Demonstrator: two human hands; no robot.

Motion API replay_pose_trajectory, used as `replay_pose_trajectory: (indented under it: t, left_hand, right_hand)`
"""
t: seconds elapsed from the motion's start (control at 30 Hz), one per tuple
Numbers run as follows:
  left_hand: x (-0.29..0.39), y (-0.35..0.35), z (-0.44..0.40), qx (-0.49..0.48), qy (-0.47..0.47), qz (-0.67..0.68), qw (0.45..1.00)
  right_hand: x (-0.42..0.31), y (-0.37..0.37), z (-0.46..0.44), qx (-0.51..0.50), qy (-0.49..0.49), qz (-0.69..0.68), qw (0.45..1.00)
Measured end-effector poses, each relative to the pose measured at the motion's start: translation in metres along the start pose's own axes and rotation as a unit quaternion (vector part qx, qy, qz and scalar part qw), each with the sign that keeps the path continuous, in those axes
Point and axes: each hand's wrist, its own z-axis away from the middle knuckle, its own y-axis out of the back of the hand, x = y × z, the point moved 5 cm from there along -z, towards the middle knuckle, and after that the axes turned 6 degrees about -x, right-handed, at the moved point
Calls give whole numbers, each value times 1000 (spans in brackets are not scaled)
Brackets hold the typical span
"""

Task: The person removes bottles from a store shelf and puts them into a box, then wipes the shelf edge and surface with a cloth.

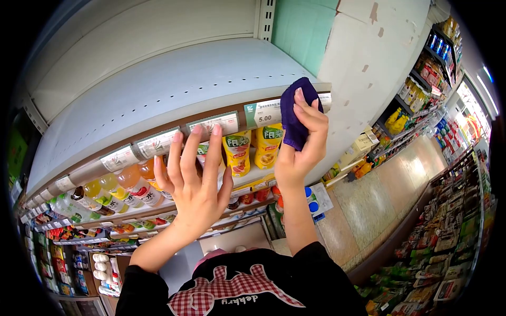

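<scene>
Right hand [308,138] had its fingers bent over a small dark purple cloth [291,120], gripping it against the front edge of a long white metal shelf [174,79], close to the shelf's right end. That put the cloth just right of a green-and-white price label [263,114] that said 5.00. Left hand [197,192] was wide open, fingers spread, fingertips up at a strip of white price labels [157,143], touching it as far as I could tell. One level down, some yellow bottles with green tops on their labels [238,150] stood between the hands, with orange and yellow drinks in clear plastic bottles [129,179] further left.
</scene>
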Motion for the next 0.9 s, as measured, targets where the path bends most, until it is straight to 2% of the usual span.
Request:
replay_pose_trajectory:
  t: [0.33, 0.53, 0.77, 0.9]
  left_hand:
    - [-5, 2, 1, 13, -2, 1, 1000]
    - [-10, 8, -2, 32, -12, 68, 997]
    - [-29, 18, -1, 61, -42, 152, 986]
    - [-51, 32, 9, 67, 19, 73, 995]
  right_hand:
    - [-28, -24, 5, -39, 13, -64, 997]
    - [-48, -41, 10, -83, 27, -87, 992]
    - [-60, -52, 11, -87, 33, -99, 991]
    - [-62, -53, 11, -92, 32, -89, 991]
